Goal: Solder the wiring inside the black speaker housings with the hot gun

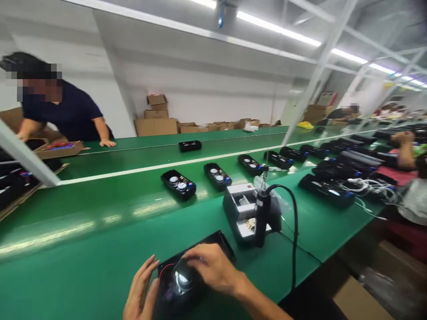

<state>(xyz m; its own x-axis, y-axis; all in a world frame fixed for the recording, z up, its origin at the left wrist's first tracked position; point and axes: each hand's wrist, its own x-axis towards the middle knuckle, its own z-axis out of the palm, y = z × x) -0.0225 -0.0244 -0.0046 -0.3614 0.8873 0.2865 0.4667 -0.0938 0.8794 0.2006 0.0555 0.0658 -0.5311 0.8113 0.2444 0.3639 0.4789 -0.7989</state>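
A black plastic speaker housing (pixel 218 242) lies on the green bench right in front of me, partly covered by my hands. A dark, shiny rounded part (pixel 183 278) sits over it, with a bit of red wire (pixel 166 268) beside it. My left hand (pixel 142 291) is at the housing's left side, fingers stretched and apart. Reaching in from the right, my right hand (pixel 213 269) is over the housing with thumb and fingers pinched near the rounded part. Whatever lies between those fingertips is too small to make out.
A screw feeder (pixel 238 209) stands beyond the housing, with a corded electric screwdriver (pixel 263 213) hanging before it. Speaker units (pixel 179 183) line the green conveyor (pixel 126 191). A co-worker (pixel 63 106) leans at the far left. More housings and white cables (pixel 370 189) lie right.
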